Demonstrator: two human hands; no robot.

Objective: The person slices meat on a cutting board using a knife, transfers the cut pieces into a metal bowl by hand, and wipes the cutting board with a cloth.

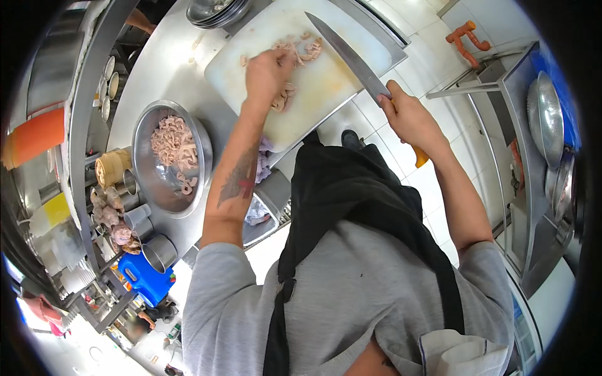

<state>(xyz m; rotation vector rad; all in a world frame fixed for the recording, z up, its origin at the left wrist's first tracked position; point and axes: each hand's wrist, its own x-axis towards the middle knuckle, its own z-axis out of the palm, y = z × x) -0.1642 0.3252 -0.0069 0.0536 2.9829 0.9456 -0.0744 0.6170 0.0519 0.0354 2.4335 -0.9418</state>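
Observation:
My right hand [411, 116] is wrapped round the yellow handle of a large kitchen knife [351, 59]. Its long blade points up and left over the right part of a white cutting board [342, 103], with the tip near the far side. On the left part of the board, my left hand [269, 74] is closed, its curled fingers at some pale cooked meat pieces [308, 51]; the fingertips are partly hidden. More meat strips [283, 99] lie on the board just below that hand. A steel bowl [204, 147] holding a heap of chopped pale meat [172, 141] stands to the left.
Stacked metal bowls [216, 14] stand beyond the board on the steel counter [169, 69]. Bamboo steamers [113, 167], metal cups and a blue container [144, 279] are at the left. A container [266, 210] sits below the board. A rack with metal bowls [544, 119] is at the right.

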